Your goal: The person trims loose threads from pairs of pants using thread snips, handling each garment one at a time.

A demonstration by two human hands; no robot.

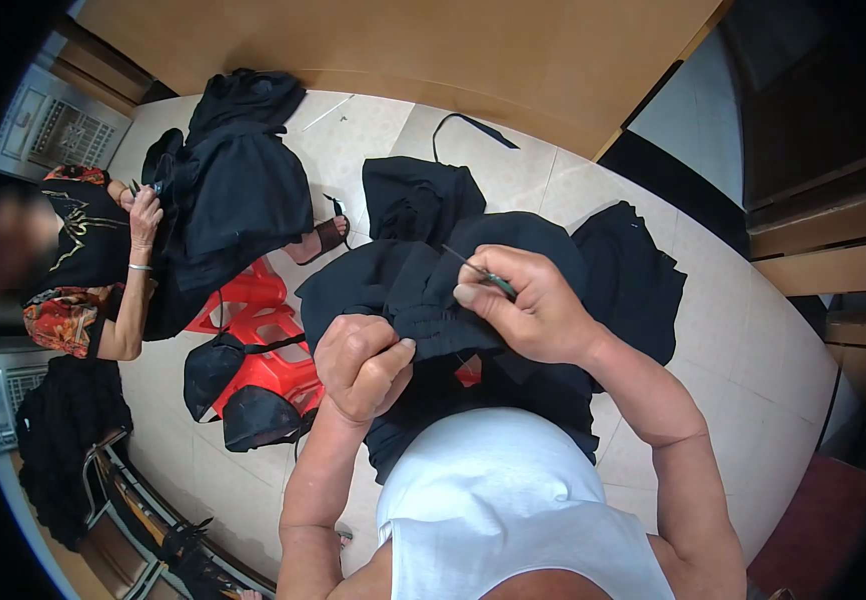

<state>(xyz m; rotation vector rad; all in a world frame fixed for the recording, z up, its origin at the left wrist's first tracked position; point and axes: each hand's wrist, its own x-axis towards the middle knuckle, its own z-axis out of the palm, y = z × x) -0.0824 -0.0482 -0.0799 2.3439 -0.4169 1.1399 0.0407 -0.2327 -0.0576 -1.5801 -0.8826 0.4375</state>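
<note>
Black garment [415, 285] spread ahead, its gathered band [441, 332] running left to right. Left hand [361, 368] clenched at band's left end; right hand [523, 300], right of band, pinches slim tool [500, 284], tip far-left.

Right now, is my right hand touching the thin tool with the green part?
Touching. The head view shows the right hand closed around the tool, its dark tip poking out.

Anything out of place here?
Slightly: a dark strap trails over the floor tiles beyond the black cloth, attachment unclear. A thin pale strip lies nearby, like dropped litter.
</note>
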